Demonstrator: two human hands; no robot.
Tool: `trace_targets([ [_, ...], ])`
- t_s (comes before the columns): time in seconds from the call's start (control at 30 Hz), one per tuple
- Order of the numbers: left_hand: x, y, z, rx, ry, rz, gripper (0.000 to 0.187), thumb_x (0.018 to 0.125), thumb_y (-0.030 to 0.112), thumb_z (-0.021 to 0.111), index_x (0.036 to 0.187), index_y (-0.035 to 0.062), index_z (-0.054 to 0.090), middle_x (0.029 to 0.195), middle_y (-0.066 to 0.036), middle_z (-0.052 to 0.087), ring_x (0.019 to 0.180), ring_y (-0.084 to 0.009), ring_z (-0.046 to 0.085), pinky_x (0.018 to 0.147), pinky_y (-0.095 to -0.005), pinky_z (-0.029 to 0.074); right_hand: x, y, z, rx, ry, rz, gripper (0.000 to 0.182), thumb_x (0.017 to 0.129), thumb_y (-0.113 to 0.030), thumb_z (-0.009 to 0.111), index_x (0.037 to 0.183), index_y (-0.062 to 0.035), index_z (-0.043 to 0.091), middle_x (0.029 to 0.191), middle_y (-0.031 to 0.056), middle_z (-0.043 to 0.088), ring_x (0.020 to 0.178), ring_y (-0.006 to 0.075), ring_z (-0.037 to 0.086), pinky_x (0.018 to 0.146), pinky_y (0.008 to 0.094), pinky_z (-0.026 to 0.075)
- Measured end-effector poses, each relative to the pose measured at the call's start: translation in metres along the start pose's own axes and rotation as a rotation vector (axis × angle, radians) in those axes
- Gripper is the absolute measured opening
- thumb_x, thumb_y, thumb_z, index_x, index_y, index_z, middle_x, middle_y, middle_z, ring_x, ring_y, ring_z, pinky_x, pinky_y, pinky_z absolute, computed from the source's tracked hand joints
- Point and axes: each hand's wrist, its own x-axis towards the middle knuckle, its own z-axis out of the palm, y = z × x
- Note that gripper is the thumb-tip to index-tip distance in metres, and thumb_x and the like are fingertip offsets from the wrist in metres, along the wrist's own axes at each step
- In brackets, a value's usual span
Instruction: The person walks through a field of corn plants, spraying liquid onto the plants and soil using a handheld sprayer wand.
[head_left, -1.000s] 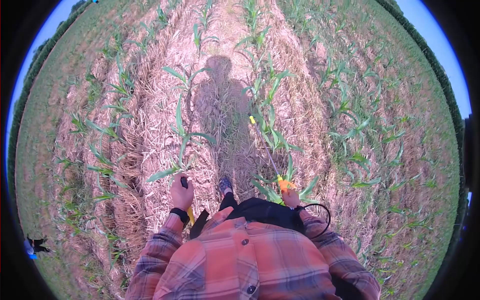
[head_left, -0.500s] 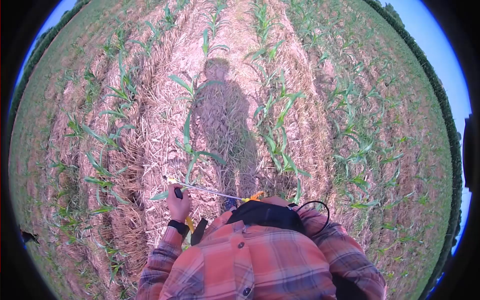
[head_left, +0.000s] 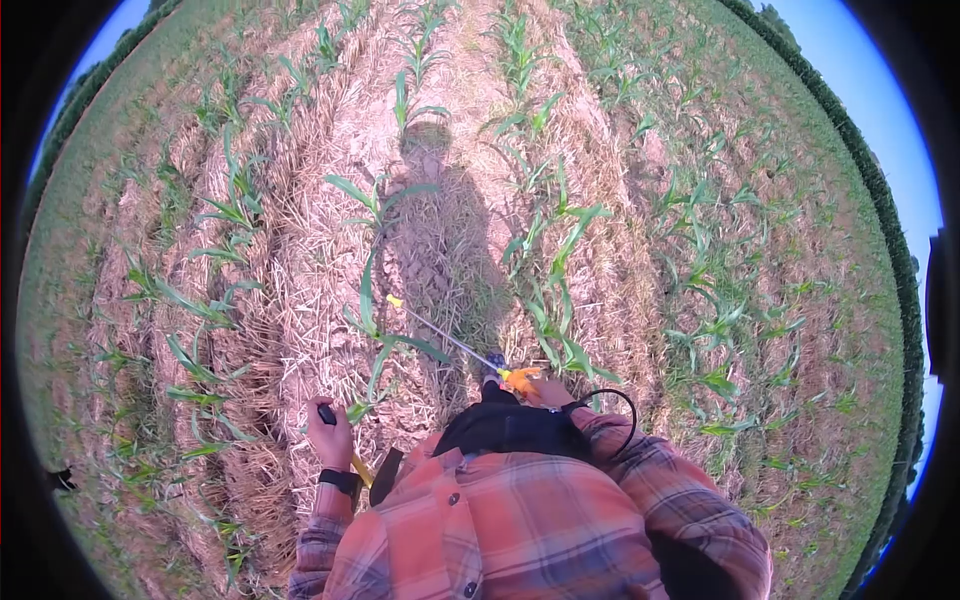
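Note:
At the lower left, my left hand is closed around a small black handle. My right hand, near my waist, grips the orange handle of a thin spray wand. The wand points up and left, and its yellow nozzle hangs beside a young corn plant. A black hose loops by my right wrist. Below my left hand runs a yellow piece beside a dark strap.
Rows of young corn plants run ahead through straw-covered soil. My shadow falls between two rows. A dark tree line borders the field at the right. A shoe tip shows below the wand.
The wand has swung forward, its nozzle moving away from my left hand toward the corn plant. My right hand has come further into view, and my left hand has moved down and left.

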Motion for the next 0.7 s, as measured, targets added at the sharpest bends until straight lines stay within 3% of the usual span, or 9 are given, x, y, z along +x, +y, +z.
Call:
trace_targets([
  [0.2, 0.041, 0.021, 0.042, -0.001, -0.021, -0.024, 0.016, 0.075, 0.005, 0.057, 0.085, 0.007, 0.045, 0.056, 0.003, 0.039, 0.045, -0.0056, 0.042, 0.04, -0.0204, 0.035, 0.026, 0.037, -0.028, 0.027, 0.391, 0.32, 0.033, 0.078, -0.034, 0.051, 0.086, -0.0037, 0.058, 0.072, 0.0185, 0.058, 0.068, 0.034, 0.058, 0.06, 0.0402, 0.044],
  [0.23, 0.049, 0.038, 0.049, -0.008, -0.061, -0.026, 0.017, 0.074, 0.005, 0.058, 0.085, 0.007, 0.045, 0.056, 0.003, 0.039, 0.045, -0.0054, 0.042, 0.04, -0.0204, 0.035, 0.028, 0.044, -0.038, 0.075, 0.39, 0.425, 0.034, 0.078, -0.034, 0.051, 0.085, -0.0014, 0.057, 0.066, 0.016, 0.058, 0.064, 0.0283, 0.059, 0.058, 0.0375, 0.044],
  [0.27, 0.057, 0.05, 0.058, -0.016, -0.102, -0.029, 0.019, 0.074, 0.006, 0.06, 0.086, 0.0069, 0.045, 0.056, 0.003, 0.039, 0.045, -0.0051, 0.041, 0.04, -0.0204, 0.034, 0.031, 0.052, -0.046, 0.08, 0.395, 0.431, 0.034, 0.078, -0.034, 0.051, 0.085, -0.0014, 0.057, 0.066, 0.016, 0.058, 0.064, 0.0283, 0.059, 0.058, 0.0375, 0.044],
  [0.33, 0.072, 0.054, 0.078, -0.006, -0.124, -0.001, 0.021, 0.073, 0.006, 0.062, 0.086, 0.0069, 0.046, 0.056, 0.003, 0.039, 0.045, -0.0049, 0.04, 0.039, -0.0204, 0.034, 0.035, 0.064, -0.064, 0.23, 0.555, 0.489, 0.033, 0.078, -0.032, 0.052, 0.084, -0.0003, 0.057, 0.061, 0.0123, 0.058, 0.056, 0.0213, 0.058, 0.052, 0.0347, 0.044],
  [0.37, 0.08, 0.056, 0.088, 0.003, -0.116, 0.042, 0.02, 0.073, 0.006, 0.062, 0.086, 0.0068, 0.046, 0.055, 0.003, 0.039, 0.045, -0.005, 0.04, 0.039, -0.0205, 0.033, 0.033, 0.071, -0.074, 0.312, 0.57, 0.554, 0.031, 0.078, -0.031, 0.053, 0.081, -0.0005, 0.057, 0.058, 0.0087, 0.056, 0.047, 0.0168, 0.053, 0.044, 0.0321, 0.042],
  [0.47, 0.099, 0.087, 0.115, 0.005, -0.165, 0.035, 0.021, 0.073, 0.005, 0.061, 0.086, 0.0068, 0.045, 0.055, 0.003, 0.038, 0.044, -0.0057, 0.04, 0.039, -0.0208, 0.033, 0.04, 0.115, -0.086, 0.41, 0.723, 0.716, 0.028, 0.079, -0.03, 0.053, 0.078, -0.0023, 0.056, 0.054, 0.0051, 0.054, 0.042, 0.0135, 0.049, 0.037, 0.0289, 0.038],
  [0.5, 0.105, 0.097, 0.123, 0.014, -0.18, -0.021, 0.021, 0.072, 0.005, 0.062, 0.085, 0.0062, 0.045, 0.056, 0.003, 0.038, 0.047, -0.0057, 0.038, 0.042, -0.0216, 0.032, 0.036, 0.113, -0.103, 0.581, 0.715, 0.715, 0.027, 0.08, -0.03, 0.053, 0.077, -0.0034, 0.054, 0.051, 0.0031, 0.05, 0.04, 0.0116, 0.047, 0.035, 0.0269, 0.036],
  [0.6, 0.118, 0.135, 0.138, -0.025, -0.218, -0.058, 0.022, 0.072, 0.006, 0.062, 0.086, 0.0059, 0.045, 0.055, 0.003, 0.039, 0.05, -0.0057, 0.037, 0.045, -0.0223, 0.03, 0.039, 0.147, -0.122, 0.57, 0.804, 0.836, 0.025, 0.08, -0.029, 0.053, 0.076, -0.0044, 0.053, 0.05, 0.002, 0.048, 0.037, 0.0106, 0.045, 0.033, 0.0261, 0.035],
  [0.7, 0.13, 0.148, 0.15, 0.01, -0.209, 0.022, 0.023, 0.073, 0.008, 0.061, 0.089, 0.0062, 0.045, 0.055, 0.003, 0.039, 0.049, -0.0057, 0.036, 0.044, -0.0221, 0.031, 0.037, 0.156, -0.149, 0.828, 0.919, 0.88, 0.028, 0.08, -0.031, 0.053, 0.07, -0.0039, 0.053, 0.051, 0.0036, 0.05, 0.038, 0.0123, 0.046, 0.034, 0.0275, 0.035],
])
